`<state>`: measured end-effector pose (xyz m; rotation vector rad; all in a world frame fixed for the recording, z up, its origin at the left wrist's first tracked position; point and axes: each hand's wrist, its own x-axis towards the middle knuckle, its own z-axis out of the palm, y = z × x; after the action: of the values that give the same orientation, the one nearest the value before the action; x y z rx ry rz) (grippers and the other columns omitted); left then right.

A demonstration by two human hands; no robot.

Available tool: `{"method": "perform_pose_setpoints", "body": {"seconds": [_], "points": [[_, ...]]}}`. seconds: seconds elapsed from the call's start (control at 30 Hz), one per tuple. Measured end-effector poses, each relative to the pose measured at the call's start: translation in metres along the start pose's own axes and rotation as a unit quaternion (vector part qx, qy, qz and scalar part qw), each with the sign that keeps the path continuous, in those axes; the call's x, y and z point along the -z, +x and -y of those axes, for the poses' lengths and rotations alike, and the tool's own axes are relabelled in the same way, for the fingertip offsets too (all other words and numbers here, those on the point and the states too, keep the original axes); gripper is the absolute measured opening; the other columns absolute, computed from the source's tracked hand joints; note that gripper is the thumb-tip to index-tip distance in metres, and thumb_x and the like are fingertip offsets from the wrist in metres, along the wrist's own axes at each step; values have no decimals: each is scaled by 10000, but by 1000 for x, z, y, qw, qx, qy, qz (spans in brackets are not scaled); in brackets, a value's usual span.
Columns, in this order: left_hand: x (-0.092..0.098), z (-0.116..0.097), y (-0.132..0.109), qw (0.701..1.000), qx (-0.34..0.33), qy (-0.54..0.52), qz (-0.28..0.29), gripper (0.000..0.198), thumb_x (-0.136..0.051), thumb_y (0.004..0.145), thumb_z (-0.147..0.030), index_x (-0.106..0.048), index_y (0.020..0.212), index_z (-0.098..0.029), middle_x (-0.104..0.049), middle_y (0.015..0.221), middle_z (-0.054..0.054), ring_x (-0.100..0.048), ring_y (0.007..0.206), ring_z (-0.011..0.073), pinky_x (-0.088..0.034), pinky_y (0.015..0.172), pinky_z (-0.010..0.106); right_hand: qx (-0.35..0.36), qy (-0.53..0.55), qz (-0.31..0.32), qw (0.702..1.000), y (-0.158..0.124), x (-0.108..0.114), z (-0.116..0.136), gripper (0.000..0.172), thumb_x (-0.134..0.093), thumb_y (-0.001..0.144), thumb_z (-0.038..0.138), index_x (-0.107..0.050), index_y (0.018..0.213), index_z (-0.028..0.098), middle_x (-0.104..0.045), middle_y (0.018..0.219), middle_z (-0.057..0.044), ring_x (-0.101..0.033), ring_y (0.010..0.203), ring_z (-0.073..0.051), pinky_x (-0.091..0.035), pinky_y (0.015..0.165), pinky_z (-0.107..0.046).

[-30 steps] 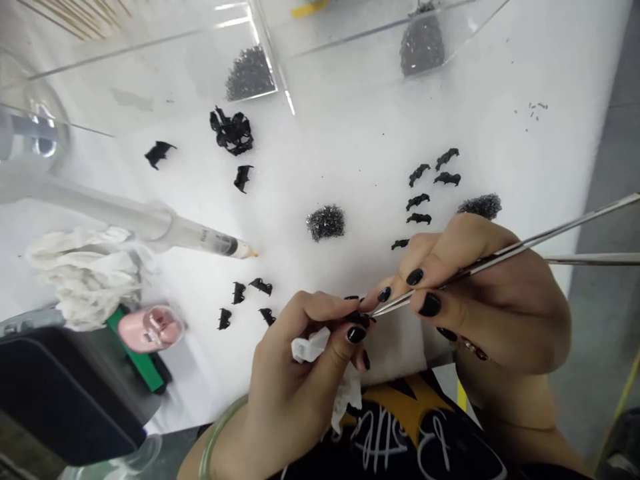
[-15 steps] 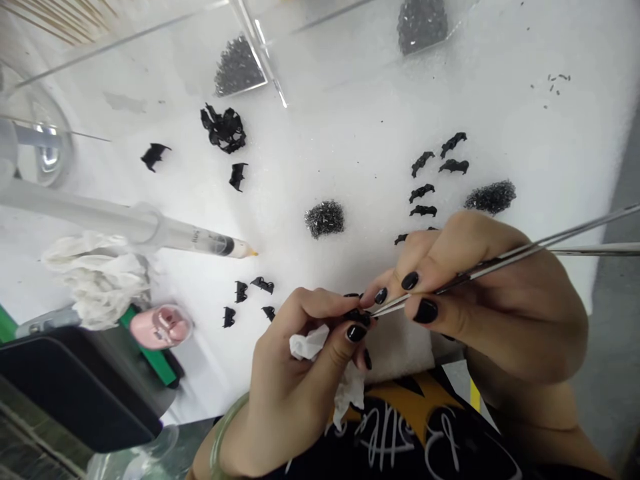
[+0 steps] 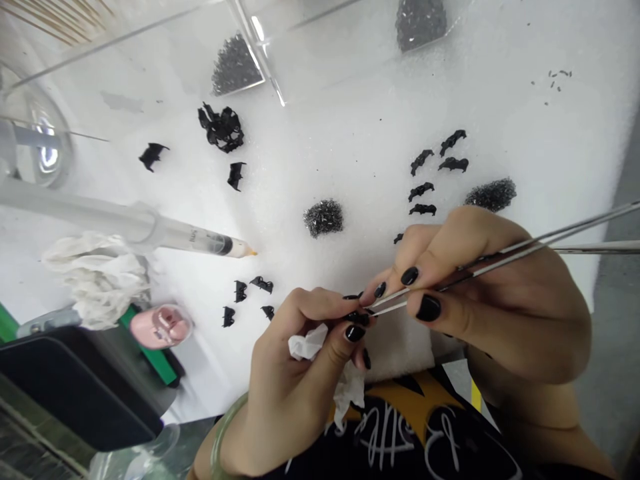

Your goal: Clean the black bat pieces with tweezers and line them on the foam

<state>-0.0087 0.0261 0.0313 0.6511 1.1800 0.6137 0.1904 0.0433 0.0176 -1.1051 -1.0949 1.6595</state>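
Note:
My right hand (image 3: 480, 293) is pinched round steel tweezers (image 3: 505, 257), whose tips meet my left fingertips near the bottom middle. My left hand (image 3: 295, 373) is closed on a small black part (image 3: 361, 313) at its fingertips and has a crumpled white tissue (image 3: 320, 360) tucked in the palm. Both hands hover over a white foam pad (image 3: 350, 133). Finished-looking small black parts (image 3: 430, 180) lie in a group just above my right hand. Three more black parts (image 3: 247, 300) lie left of my left hand.
A syringe (image 3: 150, 230) on a stand points right at mid-left. Piles of tiny dark bits (image 3: 325, 218) sit on the foam and in clear boxes (image 3: 235, 67) at the back. A tissue wad (image 3: 97, 277), a pink bottle (image 3: 160, 327) and a black tray (image 3: 75, 393) are at the left.
The view has shifted slightly. Both hands stay pinched together at the same spot, with the tweezers tips still at the part in my left fingers.

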Motion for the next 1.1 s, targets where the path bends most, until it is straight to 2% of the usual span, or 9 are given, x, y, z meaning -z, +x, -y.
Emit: {"method": "perform_pose_setpoints", "body": {"seconds": [0.17,0.47,0.7,0.93,1.1], "points": [[5,5,1,998,-33,-10,47,249,-549,961,-52,-644,1051,-264,-634,937,-10,-645,666,94,-546,585,204,-8,39,-16,999,0,-3,0,276,-601,834,-45,-617,931,212,-606,821,37,-655,794,-130,-585,585,-246],[5,7,0,998,-40,-16,48,273,-542,962,-44,-651,1051,-278,-620,976,-6,-637,672,93,-543,586,209,-12,65,-10,998,-1,-2,-3,308,-595,841,-58,-641,983,211,-613,826,40,-662,829,-130,-591,592,-247],[6,9,0,997,-52,-14,52,266,-557,956,-48,-658,1041,-279,-626,986,1,-637,670,103,-546,570,224,-15,13,-40,999,-3,-4,-2,305,-603,843,-38,-642,959,241,-593,774,44,-671,783,-162,-502,509,-275],[5,9,0,998,-47,-19,40,229,-580,953,-79,-663,1030,-278,-643,958,14,-641,654,114,-549,551,230,-43,61,-22,997,0,-5,-2,180,-609,905,59,-618,955,232,-645,815,35,-714,829,-177,-613,653,-299],[4,8,0,999,-35,-18,31,209,-591,949,-92,-666,1010,-278,-640,920,4,-644,631,112,-549,543,230,-63,94,-12,994,-1,-2,-2,220,-586,892,12,-610,955,222,-659,840,23,-736,890,-230,-633,702,-332]]}}
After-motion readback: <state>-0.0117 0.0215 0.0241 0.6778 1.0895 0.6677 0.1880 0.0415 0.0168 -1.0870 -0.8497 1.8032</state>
